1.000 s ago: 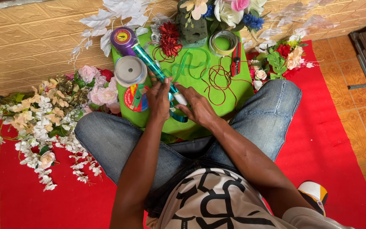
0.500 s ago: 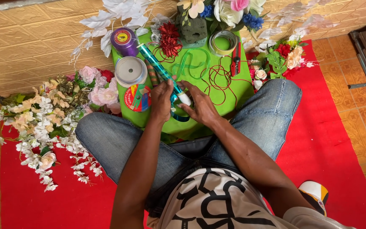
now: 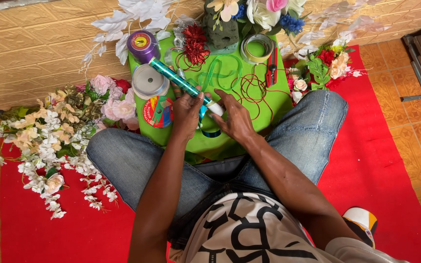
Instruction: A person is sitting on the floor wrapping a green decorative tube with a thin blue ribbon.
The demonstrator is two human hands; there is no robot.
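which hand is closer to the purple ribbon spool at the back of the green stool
Left. The left hand grips the green foil roll, whose far end reaches up beside the purple ribbon spool. The right hand holds the roll's near end, farther off.

Seated person seen from above. Left hand and right hand grasp a shiny green roll slanting over a green counter. Ribbon spools, a red bow and red cutters lie there; artificial flowers rest on the red mat.
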